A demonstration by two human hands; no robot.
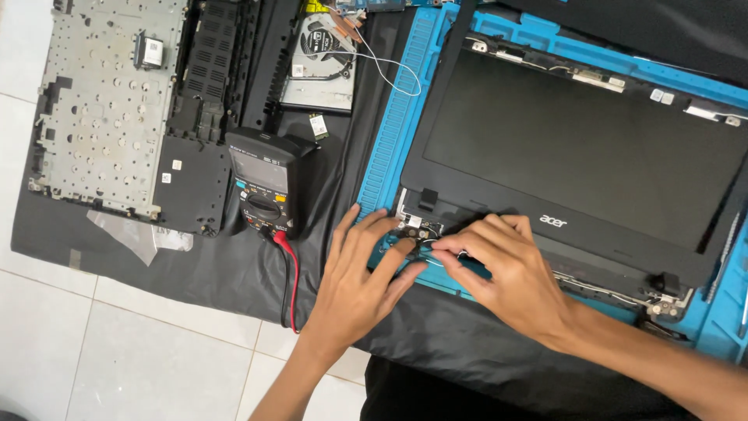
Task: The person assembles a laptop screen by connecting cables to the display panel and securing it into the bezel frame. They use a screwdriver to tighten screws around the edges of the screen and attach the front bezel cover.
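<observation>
My left hand [360, 277] and right hand [510, 269] meet at the left hinge [413, 228] of the laptop screen panel [576, 152], fingertips narrowly pinching a thin cable lying just beneath them.

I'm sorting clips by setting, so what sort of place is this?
Probably an informal electronics repair spot set up on a tiled floor: a dismantled laptop screen assembly lies on a blue work mat, a multimeter stands nearby, and a stripped keyboard frame and cooling fan lie on black cloth.
</observation>
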